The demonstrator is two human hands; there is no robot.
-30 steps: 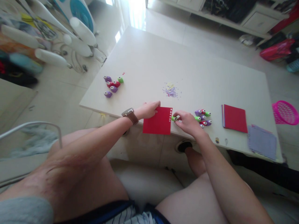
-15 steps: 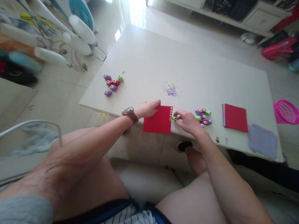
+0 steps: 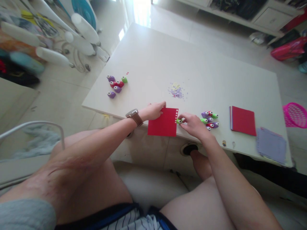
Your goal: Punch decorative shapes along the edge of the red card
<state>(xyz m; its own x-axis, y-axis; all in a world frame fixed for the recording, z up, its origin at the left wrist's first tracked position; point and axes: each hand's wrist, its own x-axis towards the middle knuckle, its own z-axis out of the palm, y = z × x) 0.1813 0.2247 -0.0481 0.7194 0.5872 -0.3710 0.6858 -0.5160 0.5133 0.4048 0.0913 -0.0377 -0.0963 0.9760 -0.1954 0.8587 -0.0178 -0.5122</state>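
A square sheet of red paper (image 3: 161, 124) lies at the table's near edge and juts out past it. Small heart-like and other holes run down its right side. My left hand (image 3: 154, 111) grips the sheet's upper left part, thumb on top. At the right edge my right hand (image 3: 190, 123) has its fingers closed round a small green craft punch (image 3: 179, 121), which sits over the paper's edge just below the row of holes. Whether the punch is pressed down I cannot tell.
Several punches (image 3: 209, 120) stand right of my right hand, and several more (image 3: 116, 86) at the left. Confetti (image 3: 177, 91) lies mid-table. A red paper stack (image 3: 243, 120) and purple punched sheets (image 3: 271, 145) lie at the right. A pink basket (image 3: 295, 115) stands beyond the table (image 3: 203, 70).
The green punch has shifted slightly left over the paper's edge, covering the lower end of the hole row. My left hand keeps its grip on the sheet.
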